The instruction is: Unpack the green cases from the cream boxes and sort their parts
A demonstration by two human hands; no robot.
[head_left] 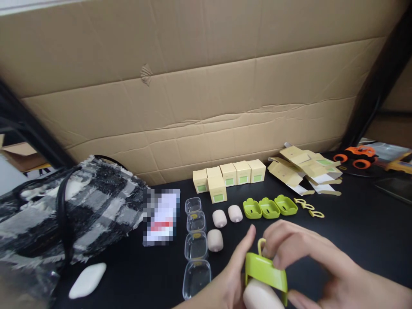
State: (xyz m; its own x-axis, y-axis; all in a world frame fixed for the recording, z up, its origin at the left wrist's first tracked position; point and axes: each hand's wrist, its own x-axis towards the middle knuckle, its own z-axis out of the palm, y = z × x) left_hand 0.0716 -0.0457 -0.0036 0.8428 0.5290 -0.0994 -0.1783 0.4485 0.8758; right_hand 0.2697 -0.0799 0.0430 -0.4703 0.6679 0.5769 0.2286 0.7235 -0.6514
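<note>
The right hand [309,253] pinches a green case [265,270] at the bottom edge, partly covering its yellow loop [261,246]. The pale block [261,295] beneath is cut off. The left hand [229,274] sits alongside, fingers hidden; its grip cannot be told. Pixelation obscures a packet [163,216].

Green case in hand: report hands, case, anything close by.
Left hand and right hand at green case. White block partly covered. Three more cases just beyond.

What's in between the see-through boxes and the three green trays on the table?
Three pale blocks lie between the see-through boxes and the green trays, as the head view shows. One sits nearer the boxes.
</note>
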